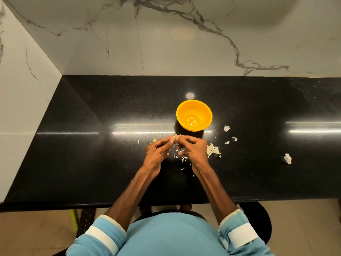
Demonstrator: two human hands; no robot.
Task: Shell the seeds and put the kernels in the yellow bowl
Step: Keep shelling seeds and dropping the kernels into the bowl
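Observation:
A yellow bowl [200,111] stands on the black counter [92,154], with a few pale kernels [191,121] at its bottom. Just in front of the bowl, my left hand [158,151] and my right hand [193,147] meet fingertip to fingertip. Together they pinch one small pale seed [175,137] between thumbs and forefingers, held a little above the counter. Most of the seed is hidden by the fingers.
Pale shell scraps lie on the counter: a heap [213,150] right of my right hand, bits [181,158] under the hands, two pieces [146,140] to the left, a larger piece [287,158] far right. Marble walls close the back and left.

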